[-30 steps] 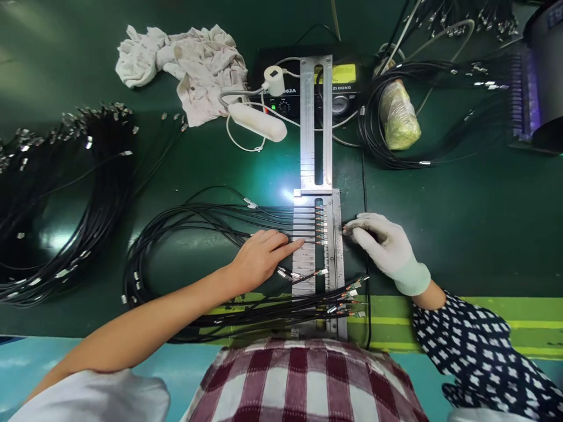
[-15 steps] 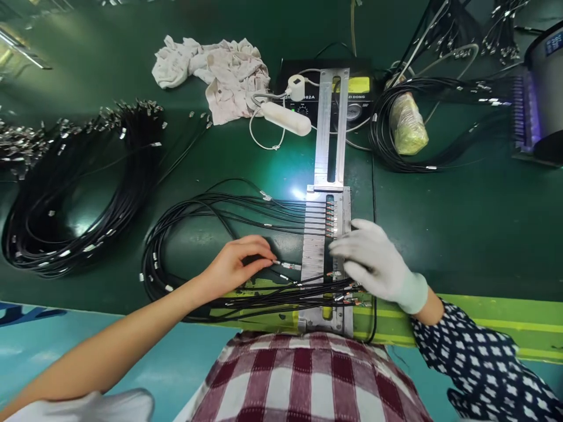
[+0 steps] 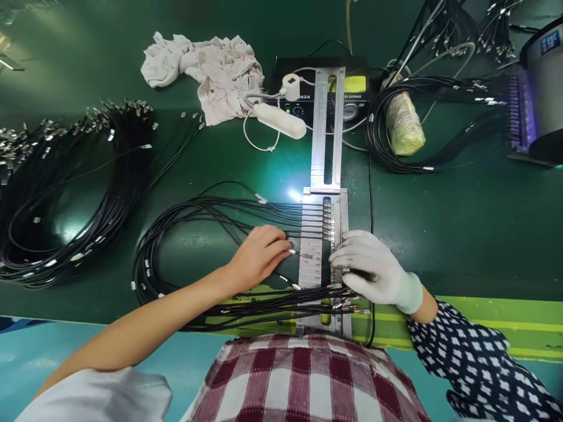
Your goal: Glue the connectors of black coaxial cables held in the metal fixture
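My bare left hand (image 3: pixel 264 255) pinches a thin black cable close to its end. The cable's small metal-tipped end (image 3: pixel 304 254) points right, over the comb-like slots of a metal fixture (image 3: pixel 310 272). My right hand (image 3: pixel 373 269), in a white glove, rests at the fixture's right side. Its fingers reach left over the central slot, with the thumb apart below; no cable shows clearly in its grasp. Several black cables (image 3: pixel 281 211) lie side by side in the upper slots, their copper-coloured ends lined up on the right. Below my hands, a loose bundle of cables (image 3: pixel 272 308) crosses the fixture.
A large coil of black cables (image 3: pixel 101 234) lies left; another coil (image 3: pixel 373 126) lies right, near a wrapped yellowish roll (image 3: pixel 404 126). Behind are a crumpled cloth (image 3: pixel 229 70), a white lamp (image 3: pixel 279 120), and a black control box (image 3: pixel 299 105). A spool-like machine (image 3: pixel 545 99) stands far right.
My left hand has moved right and slightly up, bringing the cable end over the slotted plate. My gloved right hand stays beside the fixture, its fingers barely shifted. The view has turned slightly.
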Demonstrator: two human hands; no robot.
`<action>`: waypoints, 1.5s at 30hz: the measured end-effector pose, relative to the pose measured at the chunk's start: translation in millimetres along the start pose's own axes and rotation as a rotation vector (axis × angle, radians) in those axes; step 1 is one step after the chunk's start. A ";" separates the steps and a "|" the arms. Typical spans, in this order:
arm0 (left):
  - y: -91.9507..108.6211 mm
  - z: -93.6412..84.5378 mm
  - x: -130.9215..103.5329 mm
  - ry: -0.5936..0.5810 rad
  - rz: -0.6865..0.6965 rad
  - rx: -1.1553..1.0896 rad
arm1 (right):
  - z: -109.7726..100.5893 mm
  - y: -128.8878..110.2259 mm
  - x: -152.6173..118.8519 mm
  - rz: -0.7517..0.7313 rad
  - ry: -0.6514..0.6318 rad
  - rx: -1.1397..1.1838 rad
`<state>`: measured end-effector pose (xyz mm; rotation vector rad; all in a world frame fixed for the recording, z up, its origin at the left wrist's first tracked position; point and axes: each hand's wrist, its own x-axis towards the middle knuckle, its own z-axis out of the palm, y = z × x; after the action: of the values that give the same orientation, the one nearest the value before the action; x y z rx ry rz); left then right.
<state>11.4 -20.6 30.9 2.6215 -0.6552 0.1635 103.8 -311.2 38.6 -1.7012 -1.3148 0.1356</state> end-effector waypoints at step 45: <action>12.6 17.6 48.4 0.074 0.315 0.024 | -6.4 12.4 -3.6 0.399 0.272 0.048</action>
<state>48.2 -58.7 30.2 2.5051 -1.0419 0.3627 114.7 -317.6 31.7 -1.8497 -0.7595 0.1586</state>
